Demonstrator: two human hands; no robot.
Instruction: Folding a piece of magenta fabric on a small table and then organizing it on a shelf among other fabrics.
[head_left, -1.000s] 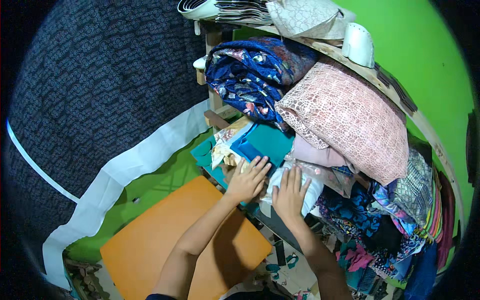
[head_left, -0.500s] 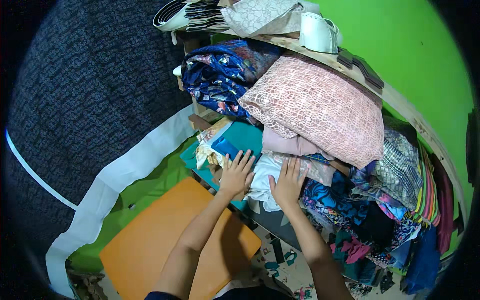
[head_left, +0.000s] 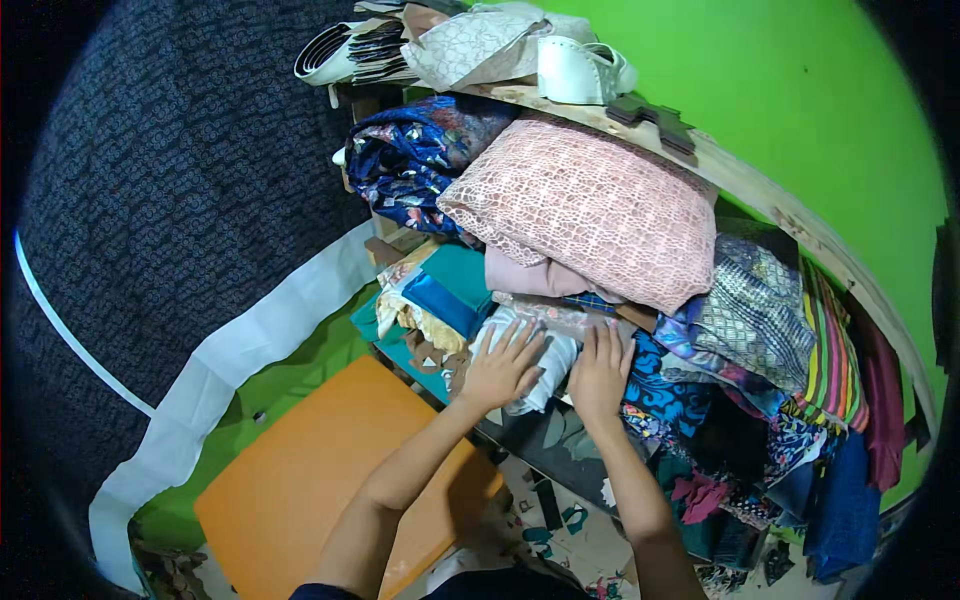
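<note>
A bundle of white cloth point(head_left: 545, 375) lies on the shelf in front of me, between both hands. My left hand point(head_left: 500, 368) rests palm down on its left part, fingers spread. On its right side my right hand point(head_left: 601, 375) lies flat, fingertips reaching a pale, clear-wrapped packet point(head_left: 550, 315) behind the cloth. Left of my left hand are folded teal fabric point(head_left: 458, 268), a shiny blue piece point(head_left: 440, 303) and cream cloth point(head_left: 428, 325). Mauve fabric point(head_left: 530, 277) sits under a large pink patterned cushion-like bundle point(head_left: 590, 210). Blue-and-black patterned cloth point(head_left: 665, 385) is beside my right hand.
An orange stool-like surface point(head_left: 320, 470) stands at lower left. A wooden shelf edge point(head_left: 730, 165) curves above the fabrics, bearing white rolled material point(head_left: 578, 70). Striped cloth point(head_left: 832, 350) hangs at right. Scraps point(head_left: 540, 535) litter the floor. A dark patterned curtain point(head_left: 200, 200) fills the left.
My left hand has moved right, from beside the blue piece onto the white cloth. The right hand stays by the cloth, slightly further right. The view has shifted a little, so the shelf appears further left.
</note>
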